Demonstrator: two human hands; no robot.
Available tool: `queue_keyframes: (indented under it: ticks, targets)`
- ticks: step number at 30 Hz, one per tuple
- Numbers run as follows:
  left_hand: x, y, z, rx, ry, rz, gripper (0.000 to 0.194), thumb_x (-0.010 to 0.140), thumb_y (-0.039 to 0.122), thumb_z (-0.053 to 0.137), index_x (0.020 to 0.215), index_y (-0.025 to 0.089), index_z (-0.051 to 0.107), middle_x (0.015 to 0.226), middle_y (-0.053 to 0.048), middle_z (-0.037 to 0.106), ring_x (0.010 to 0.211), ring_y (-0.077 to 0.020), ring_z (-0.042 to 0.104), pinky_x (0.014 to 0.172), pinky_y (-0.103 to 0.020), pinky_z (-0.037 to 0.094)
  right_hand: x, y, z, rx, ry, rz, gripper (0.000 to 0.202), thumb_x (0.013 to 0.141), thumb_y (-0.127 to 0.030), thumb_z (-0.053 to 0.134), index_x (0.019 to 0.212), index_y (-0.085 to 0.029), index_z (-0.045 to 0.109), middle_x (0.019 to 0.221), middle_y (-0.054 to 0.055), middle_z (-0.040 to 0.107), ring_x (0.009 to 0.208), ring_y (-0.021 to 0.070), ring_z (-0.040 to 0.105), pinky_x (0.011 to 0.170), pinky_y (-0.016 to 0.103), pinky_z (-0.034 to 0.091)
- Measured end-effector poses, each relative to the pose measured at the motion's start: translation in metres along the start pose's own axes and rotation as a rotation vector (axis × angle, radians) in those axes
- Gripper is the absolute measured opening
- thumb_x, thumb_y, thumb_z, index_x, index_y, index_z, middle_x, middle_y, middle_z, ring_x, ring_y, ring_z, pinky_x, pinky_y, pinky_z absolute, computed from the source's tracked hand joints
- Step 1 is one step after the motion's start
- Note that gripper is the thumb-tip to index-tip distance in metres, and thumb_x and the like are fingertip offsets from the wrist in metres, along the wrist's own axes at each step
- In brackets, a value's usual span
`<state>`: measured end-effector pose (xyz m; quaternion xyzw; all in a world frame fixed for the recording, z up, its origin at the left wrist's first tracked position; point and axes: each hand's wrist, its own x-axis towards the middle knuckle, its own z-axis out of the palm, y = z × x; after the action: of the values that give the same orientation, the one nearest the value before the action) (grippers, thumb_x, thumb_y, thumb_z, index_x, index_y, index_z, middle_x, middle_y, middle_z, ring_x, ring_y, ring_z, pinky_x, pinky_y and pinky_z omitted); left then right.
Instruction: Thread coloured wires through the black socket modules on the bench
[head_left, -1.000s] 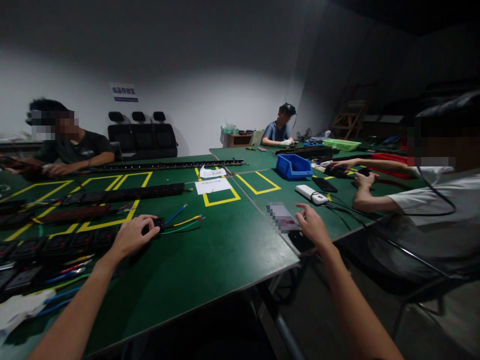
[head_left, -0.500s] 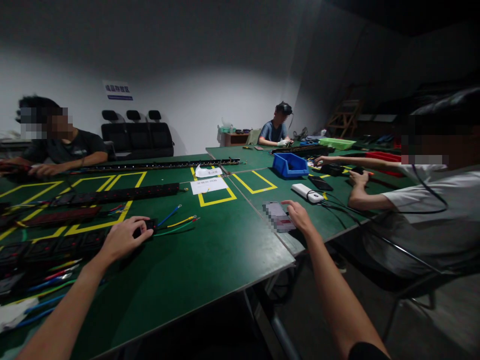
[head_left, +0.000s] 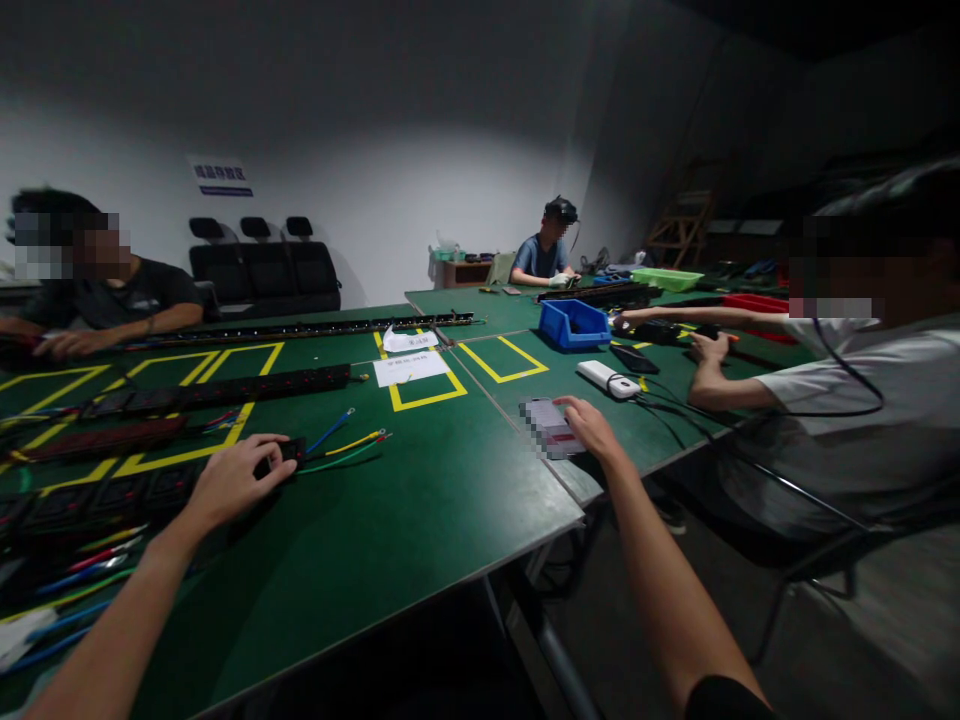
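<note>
My left hand (head_left: pixel 244 477) is closed round the right end of a black socket strip (head_left: pixel 169 482), where blue, yellow and green wires (head_left: pixel 345 445) with ring ends stick out onto the green table. At the right, my right hand (head_left: pixel 589 425) touches a phone (head_left: pixel 550 428) lying on the table, its index finger on the upper right of the screen and the other fingers partly curled. Further back lie a second black strip (head_left: pixel 225 388) and a dark red strip (head_left: pixel 112 436). Loose coloured wires (head_left: pixel 82 575) lie near my left forearm.
White paper labels (head_left: pixel 411 368), a white power bank (head_left: pixel 607 380) with cables, a black phone (head_left: pixel 634 358) and a blue bin (head_left: pixel 574 325) stand on the table (head_left: pixel 420 520). One person sits at the left, one at the far side, one close at the right, arms reaching over the table.
The whole view has shifted slightly, so things appear a little further left. Both my hands keep their places on the strip and the phone. The right person's far hand has moved slightly toward the blue bin.
</note>
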<state>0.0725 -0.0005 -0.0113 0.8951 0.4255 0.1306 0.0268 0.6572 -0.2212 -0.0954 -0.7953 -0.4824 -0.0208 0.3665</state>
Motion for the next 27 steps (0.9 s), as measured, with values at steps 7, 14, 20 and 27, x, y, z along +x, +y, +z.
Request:
queue_keyframes:
  ticks: [7, 14, 20, 27]
  targets:
    - [0.0000, 0.0008, -0.0008, 0.011, -0.012, -0.011, 0.048, 0.084, 0.066, 0.045, 0.067, 0.023, 0.059, 0.133, -0.010, 0.066, 0.105, -0.0328, 0.063, 0.088, -0.045, 0.045, -0.0007, -0.0016, -0.0020, 0.020, 0.036, -0.002, 0.042, 0.087, -0.029, 0.037, 0.106, -0.022, 0.075, 0.100, 0.008, 0.073, 0.096, 0.0235, 0.064, 0.088, 0.033, 0.048]
    - [-0.0002, 0.0016, -0.0033, -0.007, -0.046, -0.010, 0.056, 0.091, 0.065, 0.032, 0.079, 0.023, 0.067, 0.135, -0.009, 0.066, 0.114, -0.0315, 0.061, 0.094, -0.044, 0.044, -0.0027, -0.0037, -0.0039, 0.047, 0.063, 0.014, 0.044, 0.085, -0.031, 0.037, 0.104, -0.021, 0.075, 0.091, 0.008, 0.074, 0.086, 0.0247, 0.065, 0.081, 0.034, 0.049]
    - [0.0004, -0.0021, -0.0035, -0.022, -0.044, -0.002, 0.058, 0.092, 0.059, 0.025, 0.077, 0.023, 0.067, 0.135, -0.007, 0.067, 0.112, -0.0300, 0.062, 0.091, -0.041, 0.044, -0.0039, -0.0048, -0.0049, 0.059, 0.078, 0.035, 0.043, 0.084, -0.031, 0.037, 0.103, -0.022, 0.075, 0.081, 0.006, 0.072, 0.080, 0.0241, 0.065, 0.075, 0.033, 0.049]
    - [0.0001, -0.0014, -0.0051, -0.021, -0.051, 0.002, 0.056, 0.092, 0.058, 0.028, 0.077, 0.023, 0.069, 0.136, -0.008, 0.066, 0.112, -0.0292, 0.062, 0.092, -0.040, 0.044, -0.0057, -0.0042, -0.0035, 0.061, 0.082, 0.064, 0.043, 0.085, -0.032, 0.038, 0.104, -0.021, 0.074, 0.078, 0.005, 0.072, 0.074, 0.0231, 0.064, 0.070, 0.032, 0.047]
